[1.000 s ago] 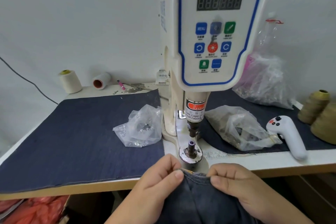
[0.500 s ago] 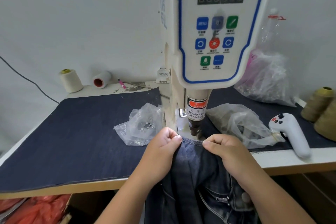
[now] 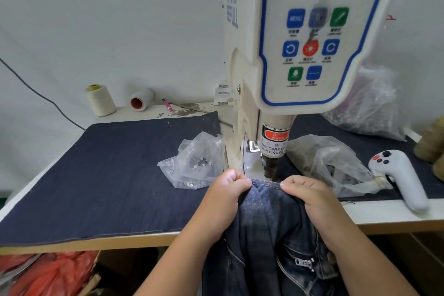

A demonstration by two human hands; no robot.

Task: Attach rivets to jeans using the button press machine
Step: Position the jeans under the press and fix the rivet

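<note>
- The jeans (image 3: 271, 214) hang off the front table edge with their top hem drawn up just under the punch (image 3: 270, 168) of the button press machine (image 3: 305, 55); the left hand (image 3: 228, 190) pinches the hem just left of the punch, the right hand (image 3: 310, 193) pinches it just right
- Biggest risk, as I judge it: both sets of fingertips sit very near the punch (the red warning label above it says as much), so a stroke fired now could catch a finger
- If the hem slips or bunches between the two pinches, the rivet could land off the small red mark (image 3: 268, 184) below the punch, or go through a fold
- Denim is dark, thick and soft, with a stitched hem and a metal zipper (image 3: 305, 262) lower down
- Left of the punch lies a crinkled clear plastic bag (image 3: 194, 163) holding small metal pieces; right of it another clear bag (image 3: 329, 163), then a smooth white handheld controller (image 3: 403, 175)
- The machine head is glossy cream plastic, the punch dark metal
</note>
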